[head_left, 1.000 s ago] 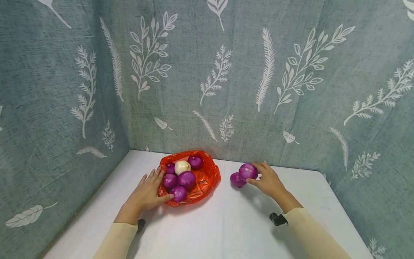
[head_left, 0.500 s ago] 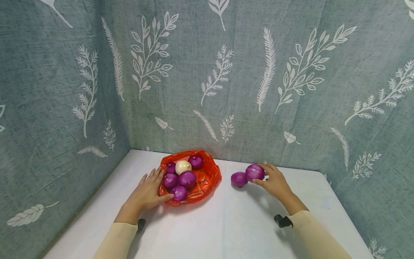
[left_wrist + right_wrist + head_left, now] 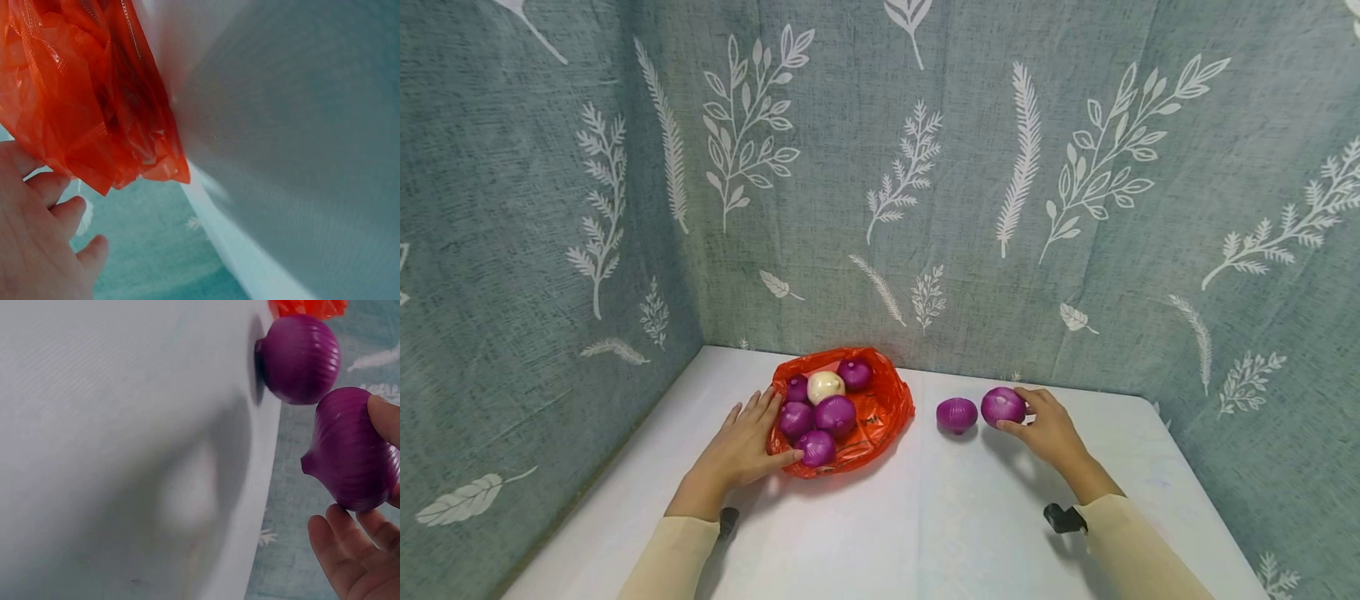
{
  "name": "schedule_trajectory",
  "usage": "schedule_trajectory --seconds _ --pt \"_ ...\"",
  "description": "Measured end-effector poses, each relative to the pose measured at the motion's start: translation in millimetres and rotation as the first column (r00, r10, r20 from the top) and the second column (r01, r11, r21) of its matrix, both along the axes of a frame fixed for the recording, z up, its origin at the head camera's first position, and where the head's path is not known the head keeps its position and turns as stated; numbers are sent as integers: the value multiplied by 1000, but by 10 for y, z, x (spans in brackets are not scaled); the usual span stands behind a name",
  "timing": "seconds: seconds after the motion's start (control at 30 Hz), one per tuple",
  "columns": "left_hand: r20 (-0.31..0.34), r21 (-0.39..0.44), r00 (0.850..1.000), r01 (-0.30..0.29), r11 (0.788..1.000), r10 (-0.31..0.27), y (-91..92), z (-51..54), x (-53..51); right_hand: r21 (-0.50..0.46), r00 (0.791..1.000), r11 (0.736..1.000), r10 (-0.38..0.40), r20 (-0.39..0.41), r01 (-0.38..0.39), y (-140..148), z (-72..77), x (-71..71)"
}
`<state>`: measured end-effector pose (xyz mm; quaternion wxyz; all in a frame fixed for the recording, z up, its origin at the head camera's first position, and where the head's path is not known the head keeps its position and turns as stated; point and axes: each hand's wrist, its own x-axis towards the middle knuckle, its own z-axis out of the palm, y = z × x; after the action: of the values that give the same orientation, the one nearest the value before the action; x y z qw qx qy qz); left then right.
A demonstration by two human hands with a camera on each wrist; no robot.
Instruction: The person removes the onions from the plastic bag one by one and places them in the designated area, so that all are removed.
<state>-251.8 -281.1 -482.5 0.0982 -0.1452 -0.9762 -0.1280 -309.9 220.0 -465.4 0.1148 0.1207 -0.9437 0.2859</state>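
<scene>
In the head view my right hand (image 3: 1051,429) holds a purple onion (image 3: 1002,407) between thumb and fingers, slightly above the white table (image 3: 865,542). The right wrist view shows this onion (image 3: 350,450) with its pointed tip toward the tabletop. A second purple onion (image 3: 957,415) rests on the table just left of it, a small gap apart. My left hand (image 3: 737,450) lies with spread, fairly straight fingers against the left side of an orange-red plastic bag (image 3: 883,425). Inside the open bag are several purple onions (image 3: 835,417) and one whitish onion (image 3: 826,387).
A grey-green cloth (image 3: 955,208) printed with white leaves hangs behind the table and along both sides. The back table edge runs close behind the bag and onions. Black wrist devices (image 3: 1063,518) show beneath the cream sleeves (image 3: 1138,550).
My right hand has moved right and a little toward me with its onion, from overlapping the second onion to standing apart from it. The left hand and bag have stayed in place.
</scene>
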Motion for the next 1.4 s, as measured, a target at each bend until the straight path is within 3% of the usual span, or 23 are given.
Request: schedule_trajectory --seconds 0.67,1.03,1.4 --pt "14 -7 1000 -5 1000 5 -28 -15 11 4 995 999 -40 90 40 63 -209 -58" --pt "7 -12 1000 1 1000 -1 -10 -29 -7 0 987 998 -70 142 70 109 -244 -61" --pt "7 -8 1000 -8 1000 8 5 -7 6 16 988 998 -67 140 66 104 -244 -82"
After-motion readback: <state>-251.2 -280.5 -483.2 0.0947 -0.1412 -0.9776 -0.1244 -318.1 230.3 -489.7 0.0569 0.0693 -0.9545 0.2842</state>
